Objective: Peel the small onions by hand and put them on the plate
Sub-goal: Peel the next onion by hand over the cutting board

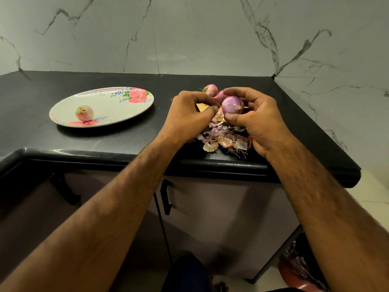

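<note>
My right grip (260, 123) is closed round a small purple onion (232, 104), fingers over its top and thumb under it, holding it just above the table (42, 91). My left grip (189, 116) sits just left of it. It is narrow, with thumb and fingertips drawn together right beside the onion. I cannot tell whether they pinch a strip of skin. Below both grips, on my side, a heap of loose skins (223, 139) lies on the table. Just beyond the right grip's fingers, two more onions (211, 90) rest on the table. Well off to the left of the left grip lies the flowered plate (63, 106), with one pale onion (84, 113) on it.
</note>
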